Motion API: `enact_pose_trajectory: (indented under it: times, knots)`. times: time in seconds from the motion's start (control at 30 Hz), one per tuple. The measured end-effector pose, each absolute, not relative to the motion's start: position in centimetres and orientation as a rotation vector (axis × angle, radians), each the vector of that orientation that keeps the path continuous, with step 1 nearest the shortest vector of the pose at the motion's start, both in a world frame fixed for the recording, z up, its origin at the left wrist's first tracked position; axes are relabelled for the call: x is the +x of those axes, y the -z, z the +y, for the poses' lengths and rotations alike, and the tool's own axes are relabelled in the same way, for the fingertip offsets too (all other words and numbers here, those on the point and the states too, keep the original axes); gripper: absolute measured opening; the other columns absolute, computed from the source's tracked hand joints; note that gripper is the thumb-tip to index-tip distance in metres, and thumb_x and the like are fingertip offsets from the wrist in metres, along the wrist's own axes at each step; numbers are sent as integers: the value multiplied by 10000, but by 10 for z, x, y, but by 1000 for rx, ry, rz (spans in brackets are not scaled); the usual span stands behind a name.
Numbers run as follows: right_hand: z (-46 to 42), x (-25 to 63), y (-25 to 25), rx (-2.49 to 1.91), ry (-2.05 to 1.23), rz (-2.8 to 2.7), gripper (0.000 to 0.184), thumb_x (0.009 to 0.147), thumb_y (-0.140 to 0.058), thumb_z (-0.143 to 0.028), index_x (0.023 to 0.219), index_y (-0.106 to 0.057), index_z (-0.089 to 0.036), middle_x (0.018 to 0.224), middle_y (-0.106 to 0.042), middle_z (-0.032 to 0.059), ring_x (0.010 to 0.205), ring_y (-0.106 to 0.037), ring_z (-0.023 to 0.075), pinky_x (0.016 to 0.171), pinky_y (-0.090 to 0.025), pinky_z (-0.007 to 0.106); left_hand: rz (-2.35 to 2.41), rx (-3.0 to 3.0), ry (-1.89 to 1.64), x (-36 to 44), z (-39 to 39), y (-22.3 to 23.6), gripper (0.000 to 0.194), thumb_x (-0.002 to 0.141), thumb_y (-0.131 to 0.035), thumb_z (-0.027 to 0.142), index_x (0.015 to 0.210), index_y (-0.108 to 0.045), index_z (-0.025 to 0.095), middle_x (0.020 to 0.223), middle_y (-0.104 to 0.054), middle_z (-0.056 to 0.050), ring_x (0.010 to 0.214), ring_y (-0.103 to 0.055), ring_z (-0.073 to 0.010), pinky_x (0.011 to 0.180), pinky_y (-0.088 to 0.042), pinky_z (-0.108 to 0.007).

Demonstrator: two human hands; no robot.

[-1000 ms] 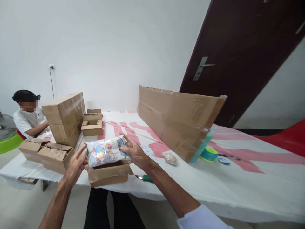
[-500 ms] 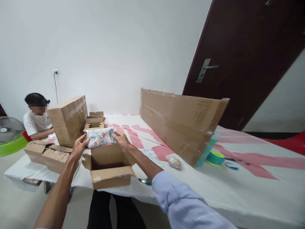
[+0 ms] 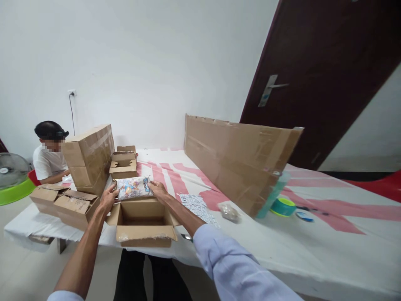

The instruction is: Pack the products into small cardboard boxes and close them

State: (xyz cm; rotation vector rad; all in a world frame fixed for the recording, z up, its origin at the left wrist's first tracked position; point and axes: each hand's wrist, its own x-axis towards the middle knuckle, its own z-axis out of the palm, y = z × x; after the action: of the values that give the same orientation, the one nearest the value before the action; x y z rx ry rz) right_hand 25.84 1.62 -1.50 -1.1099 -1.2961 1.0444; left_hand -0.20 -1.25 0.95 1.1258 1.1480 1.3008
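Note:
A white plastic packet with a colourful printed picture (image 3: 133, 187) is stretched between my two hands. My left hand (image 3: 109, 197) pinches its left end, and my right hand (image 3: 157, 189) grips its right end. The packet is over the far edge of an open cardboard box (image 3: 145, 236), whose flaps are spread and whose visible inner walls are bare. What the packet contains cannot be seen. Under my right forearm lies a white sheet with small blue print (image 3: 198, 207), partly covered by the arm.
Closed cartons (image 3: 75, 205) and a taped stack of boxes (image 3: 89, 159) stand left; another open box (image 3: 123, 163) sits behind. A tall cardboard panel (image 3: 238, 154) rises at right, near a clear bag (image 3: 230, 212) and a tape roll (image 3: 282, 206). A person (image 3: 50, 154) sits far left.
Both hands have lowered the packet slightly and shifted it a little, and its printed face is tilted differently. The open box beneath has stayed nearly in place.

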Motion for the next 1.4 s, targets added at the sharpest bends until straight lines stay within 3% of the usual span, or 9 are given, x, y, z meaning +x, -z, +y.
enact_pose_trajectory:
  times: [0.27,0.4,0.53,0.73,1.07,1.23,1.4]
  knots:
    - [20,256,17,-1100,-1097,-1206,363,819,-763,-557,804,-751,-194,644,-732,45,679,-733,237,612,-594,313,1151,1155,-1286,-3,-10,-2,471,649,-956,395,1039,-805,177,918,-815,-65,737,-744,-199,608,-570,-252]
    - [20,256,10,-1044,-1097,-1192,377,806,-762,-573,836,-742,-198,668,-736,43,694,-738,235,616,-603,319,1106,1180,-1315,-1,-10,-8,517,562,-980,486,907,-788,152,792,-782,-51,649,-715,-181,588,-560,-259]
    - [24,260,-8,-958,-1080,-1188,393,772,-756,-586,888,-722,-211,768,-758,21,774,-748,217,693,-610,318,1034,1199,-1406,2,-8,-26,657,514,-989,519,1024,-791,155,817,-791,-43,628,-709,-165,597,-562,-260]
    - [17,267,-48,-803,-1061,-1195,458,746,-773,-571,1039,-711,-224,952,-788,40,953,-748,231,809,-607,339,897,1246,-1499,5,-12,-63,717,531,-979,521,1113,-791,145,891,-816,-62,737,-759,-217,661,-592,-295]
    - [2,273,-86,-752,-1029,-1192,621,717,-778,-713,1066,-614,-225,941,-775,52,848,-736,224,735,-595,338,797,1348,-1556,14,-36,-103,764,610,-946,597,1204,-764,153,1048,-818,-97,876,-770,-265,764,-613,-345]
    - [-4,270,-96,-773,-1003,-1242,652,751,-741,-764,1084,-601,-222,975,-772,72,879,-737,234,763,-595,350,839,1429,-1596,22,-49,-113,639,619,-971,536,1093,-790,147,1025,-813,-93,922,-747,-265,807,-589,-322]
    - [-33,304,-66,-963,-909,-1403,576,723,-857,-610,1108,-687,-217,1235,-751,137,1156,-702,304,940,-580,416,919,1405,-1730,2,-48,-117,653,589,-974,573,1049,-773,157,979,-798,-69,886,-726,-240,778,-570,-297]
